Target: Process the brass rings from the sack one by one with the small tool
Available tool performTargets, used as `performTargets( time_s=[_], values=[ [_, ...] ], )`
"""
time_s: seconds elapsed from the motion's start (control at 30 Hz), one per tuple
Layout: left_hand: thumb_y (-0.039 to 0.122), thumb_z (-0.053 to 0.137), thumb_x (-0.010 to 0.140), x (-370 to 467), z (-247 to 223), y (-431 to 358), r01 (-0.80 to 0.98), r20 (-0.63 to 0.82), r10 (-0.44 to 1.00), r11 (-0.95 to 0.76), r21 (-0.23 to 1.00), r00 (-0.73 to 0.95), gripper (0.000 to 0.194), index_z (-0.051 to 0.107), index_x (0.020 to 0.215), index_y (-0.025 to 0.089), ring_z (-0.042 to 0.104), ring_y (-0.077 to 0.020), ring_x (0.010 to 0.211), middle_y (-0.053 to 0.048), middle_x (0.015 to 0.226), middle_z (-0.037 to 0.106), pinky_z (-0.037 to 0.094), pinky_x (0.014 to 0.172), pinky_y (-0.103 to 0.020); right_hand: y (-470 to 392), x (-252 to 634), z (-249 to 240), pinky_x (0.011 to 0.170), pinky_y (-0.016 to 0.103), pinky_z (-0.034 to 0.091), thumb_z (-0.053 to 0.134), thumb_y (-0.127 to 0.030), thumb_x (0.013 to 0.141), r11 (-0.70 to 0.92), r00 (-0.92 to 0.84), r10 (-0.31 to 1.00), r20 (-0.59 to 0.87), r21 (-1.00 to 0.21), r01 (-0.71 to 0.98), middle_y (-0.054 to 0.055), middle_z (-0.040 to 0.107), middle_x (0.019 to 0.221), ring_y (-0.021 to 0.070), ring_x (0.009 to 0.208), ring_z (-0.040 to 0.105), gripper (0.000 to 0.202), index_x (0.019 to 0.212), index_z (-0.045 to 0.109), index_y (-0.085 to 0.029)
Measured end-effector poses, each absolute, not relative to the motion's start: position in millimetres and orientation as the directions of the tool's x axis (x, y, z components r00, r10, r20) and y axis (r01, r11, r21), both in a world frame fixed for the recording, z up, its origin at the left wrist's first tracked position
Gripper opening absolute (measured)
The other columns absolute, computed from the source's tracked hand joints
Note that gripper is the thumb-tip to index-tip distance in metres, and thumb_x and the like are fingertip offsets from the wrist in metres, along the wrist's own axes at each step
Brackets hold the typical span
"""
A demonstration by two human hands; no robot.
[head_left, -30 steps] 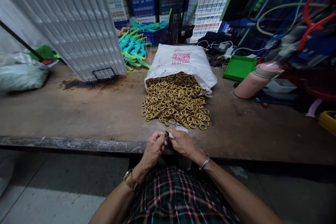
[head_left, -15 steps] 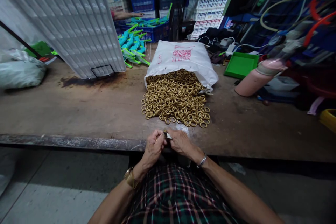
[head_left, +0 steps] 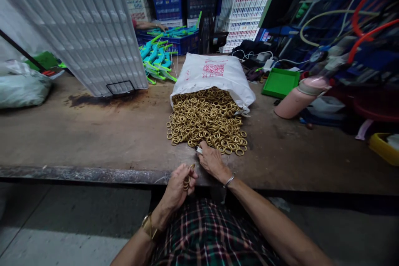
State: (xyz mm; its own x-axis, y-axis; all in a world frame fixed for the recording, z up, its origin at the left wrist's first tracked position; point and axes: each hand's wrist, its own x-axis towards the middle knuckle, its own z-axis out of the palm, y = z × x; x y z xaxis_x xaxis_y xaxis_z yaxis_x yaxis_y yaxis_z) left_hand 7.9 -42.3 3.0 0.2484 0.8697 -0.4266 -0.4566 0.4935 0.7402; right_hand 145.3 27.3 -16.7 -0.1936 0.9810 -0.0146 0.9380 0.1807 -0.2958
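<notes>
My left hand (head_left: 178,185) is closed around several gold-coloured rings (head_left: 186,182) just above the table's front edge. My right hand (head_left: 213,162) reaches to the near edge of a heap of gold rings (head_left: 207,121), its fingers closed on a small tool (head_left: 198,149) with a pale flat part and a dark tip. What kind of tool it is I cannot make out. The heap spills from the mouth of a white sack (head_left: 190,77) with red print, lying on the wooden table (head_left: 109,137).
A ribbed translucent panel (head_left: 90,29) leans at the left, beside turquoise and green toy-like pieces (head_left: 157,60). At the right are a green tray (head_left: 280,82) and a pink bottle (head_left: 294,100). Another person's hand (head_left: 156,26) is near a blue crate (head_left: 187,44) at the back.
My hands were together at the table edge and are now apart. The right moved forward to the ring heap with the tool; the left turned, showing rings in its grip.
</notes>
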Motion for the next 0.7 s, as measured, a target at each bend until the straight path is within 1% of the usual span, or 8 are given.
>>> performTargets(
  time_s=[0.1,0.23,0.33,0.4,0.47,0.57,0.63,0.7],
  values=[
    [0.041,0.063,0.07,4,-4,-38,-0.544,-0.455,0.855,0.513,0.664,0.251,0.03,0.05,0.071,0.014,0.046,-0.0054,0.05,-0.003,0.075,0.06,0.028,0.039,-0.015,30,141,-17,0.058,0.025,0.029,0.041,-0.027,0.085,0.168,-0.177,0.984,-0.012,-0.264,0.95,0.008,0.065,0.086,0.0181,0.074,0.06,0.015,0.097,0.046,-0.019],
    [0.031,0.066,0.067,-1,-10,-33,-0.645,-0.528,0.814,0.542,0.539,0.242,0.023,0.052,0.073,0.014,0.052,-0.0081,0.052,-0.005,0.072,0.062,0.031,0.04,-0.016,30,139,-16,0.057,0.026,0.028,0.04,-0.016,0.083,0.166,-0.18,0.983,-0.041,-0.231,0.959,0.008,0.065,0.086,0.0178,0.073,0.061,0.014,0.094,0.048,-0.019],
    [0.024,0.067,0.064,-4,-10,-28,-0.711,-0.545,0.802,0.531,0.461,0.245,0.019,0.055,0.077,0.015,0.053,-0.0088,0.051,-0.002,0.067,0.06,0.033,0.039,-0.016,30,143,-17,0.058,0.025,0.028,0.042,-0.011,0.078,0.166,-0.184,0.982,-0.035,-0.29,0.943,0.006,0.065,0.08,0.0165,0.069,0.059,0.018,0.094,0.049,-0.017],
    [0.023,0.065,0.064,-6,-9,-25,-0.741,-0.531,0.807,0.517,0.428,0.257,0.017,0.057,0.076,0.015,0.054,-0.0095,0.053,-0.002,0.065,0.06,0.035,0.039,-0.016,31,147,-19,0.059,0.024,0.029,0.042,-0.012,0.077,0.172,-0.192,0.981,-0.013,-0.391,0.904,0.004,0.063,0.075,0.0149,0.067,0.057,0.017,0.091,0.049,-0.017],
    [0.023,0.064,0.067,-8,-7,-21,-0.756,-0.524,0.805,0.519,0.398,0.277,0.013,0.057,0.07,0.013,0.056,-0.0104,0.056,-0.003,0.067,0.06,0.038,0.041,-0.017,31,152,-18,0.059,0.023,0.03,0.041,-0.015,0.079,0.156,-0.188,0.982,0.0,-0.56,0.814,0.002,0.06,0.069,0.0131,0.063,0.054,0.01,0.084,0.049,-0.017],
    [0.021,0.064,0.069,-8,-6,-17,-0.756,-0.555,0.785,0.534,0.379,0.276,0.013,0.055,0.065,0.013,0.059,-0.0115,0.059,-0.004,0.07,0.062,0.042,0.043,-0.017,28,158,-12,0.058,0.021,0.033,0.038,-0.022,0.082,0.094,-0.216,0.976,-0.03,-0.835,0.542,-0.002,0.053,0.06,0.0106,0.058,0.049,0.013,0.072,0.045,-0.019],
    [0.019,0.065,0.068,-7,-7,-15,-0.745,-0.547,0.798,0.521,0.416,0.252,0.012,0.054,0.068,0.013,0.06,-0.0112,0.06,-0.004,0.072,0.062,0.043,0.045,-0.017,23,160,-5,0.055,0.02,0.034,0.04,-0.027,0.082,0.04,-0.258,0.964,-0.063,-0.926,0.375,-0.004,0.051,0.057,0.0091,0.053,0.044,0.015,0.07,0.044,-0.019],
    [0.018,0.067,0.067,-5,-8,-13,-0.72,-0.503,0.835,0.49,0.491,0.225,0.015,0.054,0.072,0.014,0.059,-0.0096,0.06,-0.002,0.072,0.062,0.043,0.045,-0.016,17,161,2,0.051,0.02,0.031,0.042,-0.032,0.082,-0.021,-0.307,0.945,-0.112,-0.959,0.283,-0.005,0.049,0.056,0.0078,0.048,0.039,0.018,0.069,0.044,-0.02]
  ],
)
